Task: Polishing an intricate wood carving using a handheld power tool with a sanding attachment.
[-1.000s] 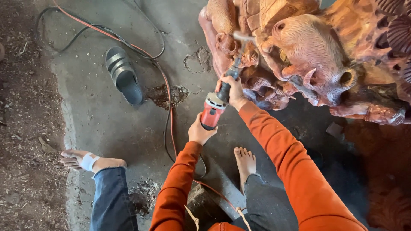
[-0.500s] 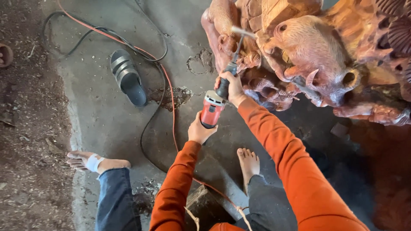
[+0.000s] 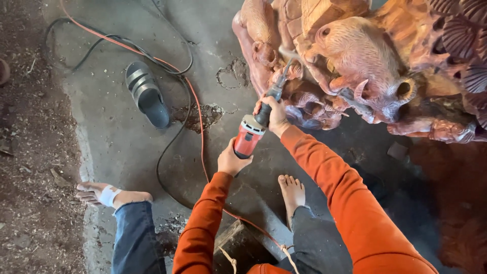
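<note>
leftward, one grey sandal (image 3: pixel 147 94) lies on the concrete beside two looping cords, one orange (image 3: pixel 200 137), one black (image 3: pixel 170 147); two bare feet brace either side, the left foot (image 3: pixel 109 194) bandaged. centrally, the left hand (image 3: pixel 231 161) is wrapped around the rear of the single red grinder (image 3: pixel 252 134), likely steadying it; the right hand (image 3: pixel 274 112) is clenched round its black neck, seemingly guiding the tip onto the one reddish wood carving (image 3: pixel 365 61).

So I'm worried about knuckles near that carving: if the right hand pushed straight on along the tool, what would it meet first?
Most likely the reddish wood carving: the right hand points up along the red power tool, whose tip already sits at the carved figures, though depth is unclear.
</note>
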